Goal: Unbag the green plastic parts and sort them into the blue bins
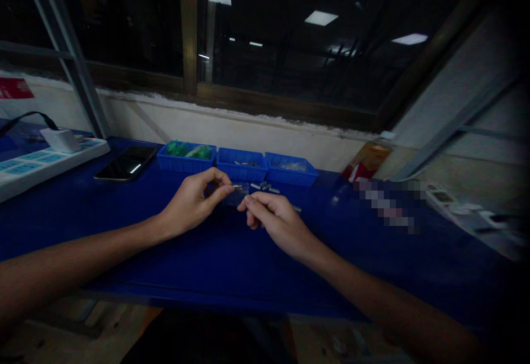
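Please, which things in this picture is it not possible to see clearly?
All in the head view:
Small metal part at the left hand: partly covered by fingers.
What the right hand pinches, if anything: too small, fingers hide it.
Contents of the rightmost blue bin: small, blurred.
Wording on the bottle: blurred.
Area beside the bottle: pixelated.
Power strip: cut off by left edge.

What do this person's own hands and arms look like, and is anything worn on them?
The left hand and right hand are ungloved human hands. Both forearms are bare, with no sleeve, watch or bracelet in sight; no ring shows.
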### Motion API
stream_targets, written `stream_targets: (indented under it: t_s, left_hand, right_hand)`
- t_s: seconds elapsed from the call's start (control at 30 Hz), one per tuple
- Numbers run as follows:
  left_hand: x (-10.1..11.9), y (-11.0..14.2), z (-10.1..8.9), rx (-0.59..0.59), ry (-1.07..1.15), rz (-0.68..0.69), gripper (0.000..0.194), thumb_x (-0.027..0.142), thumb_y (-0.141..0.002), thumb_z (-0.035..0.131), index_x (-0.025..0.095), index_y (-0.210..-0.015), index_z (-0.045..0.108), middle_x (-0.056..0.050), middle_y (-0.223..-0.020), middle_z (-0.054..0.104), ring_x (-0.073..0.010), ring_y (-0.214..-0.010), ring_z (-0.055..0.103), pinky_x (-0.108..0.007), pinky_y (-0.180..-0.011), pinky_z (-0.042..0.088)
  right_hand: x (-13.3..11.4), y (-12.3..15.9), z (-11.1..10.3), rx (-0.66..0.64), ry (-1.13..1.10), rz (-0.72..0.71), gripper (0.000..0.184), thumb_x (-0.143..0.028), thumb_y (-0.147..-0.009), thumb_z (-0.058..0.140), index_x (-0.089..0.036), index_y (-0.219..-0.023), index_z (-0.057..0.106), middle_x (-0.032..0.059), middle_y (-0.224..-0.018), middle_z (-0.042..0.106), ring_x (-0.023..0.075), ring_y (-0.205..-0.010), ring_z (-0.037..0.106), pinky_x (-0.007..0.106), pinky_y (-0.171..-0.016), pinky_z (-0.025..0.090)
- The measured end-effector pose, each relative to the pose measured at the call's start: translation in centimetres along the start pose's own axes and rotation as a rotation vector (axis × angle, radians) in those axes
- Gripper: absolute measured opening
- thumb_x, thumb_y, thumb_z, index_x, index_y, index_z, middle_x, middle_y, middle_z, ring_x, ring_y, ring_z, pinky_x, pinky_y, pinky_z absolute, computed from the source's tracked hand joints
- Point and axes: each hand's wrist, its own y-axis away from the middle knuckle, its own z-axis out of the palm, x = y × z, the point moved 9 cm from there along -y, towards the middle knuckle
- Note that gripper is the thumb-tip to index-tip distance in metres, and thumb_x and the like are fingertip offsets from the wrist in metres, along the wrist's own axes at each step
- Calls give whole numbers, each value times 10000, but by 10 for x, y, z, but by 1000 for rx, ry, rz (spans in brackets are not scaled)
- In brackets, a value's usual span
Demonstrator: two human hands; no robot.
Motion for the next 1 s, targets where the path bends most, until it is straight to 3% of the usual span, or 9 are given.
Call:
stream_targets:
  t_s: [0.1,0.2,0.37,0.5,0.67,0.77,0.87,1.0]
  left_hand:
    - [23,7,4,-11,-214,233,103,255,-828,519,154,-833,542,-17,-772,575,-133,-725,512,-259,-656,393]
    - [40,13,7,-19,-313,410,71,218,-825,536,156,-857,545,-26,-820,590,-139,-785,513,-284,-732,393]
    - [48,14,5,22,-376,453,77,191,-819,531,170,-882,569,-33,-881,572,-153,-858,507,-304,-776,378]
    - [31,5,4,-24,-240,240,133,265,-813,522,162,-844,600,-38,-878,541,-164,-859,496,-305,-784,370]
    - [-24,5,24,-211,352,-391,497,540,-842,314,147,-793,616,-30,-740,559,-134,-638,466,-264,-603,346]
    - [-34,18,45,-325,662,-634,571,600,-818,285,141,-795,622,-28,-700,547,-115,-578,423,-249,-547,300]
    - [-31,22,52,-353,781,-666,396,513,-784,471,144,-747,606,-2,-662,525,-96,-558,400,-236,-542,282]
    - [-28,14,43,-256,723,-529,186,329,-746,602,147,-720,577,26,-653,516,-78,-573,413,-217,-553,282]
  right_hand:
    - [12,-1,2,0,-181,120,377,-471,-831,398,-154,-716,567,-13,-539,514,80,-474,474,216,-457,318]
    - [16,-2,1,19,-236,147,354,-453,-806,453,-154,-633,529,-13,-541,517,76,-480,480,213,-456,306]
    - [14,-4,-4,59,-227,97,166,-306,-766,524,-153,-710,556,-43,-524,490,60,-470,453,202,-463,315]
    - [5,-5,-18,170,-72,-43,145,-291,-744,547,-151,-778,552,-49,-528,477,73,-470,452,214,-464,334]
    - [-19,4,-27,293,356,-333,107,-258,-772,523,-167,-783,578,-39,-536,493,79,-479,455,228,-493,363]
    - [-31,12,-20,286,489,-485,93,-220,-779,516,-181,-820,590,-23,-592,546,88,-534,506,230,-547,405]
    - [-35,15,-15,251,524,-543,112,-200,-785,507,-181,-859,589,-12,-632,564,95,-572,526,233,-576,424]
    - [-29,11,-16,219,457,-468,171,-171,-788,484,-176,-941,561,-14,-656,567,91,-575,523,233,-577,423]
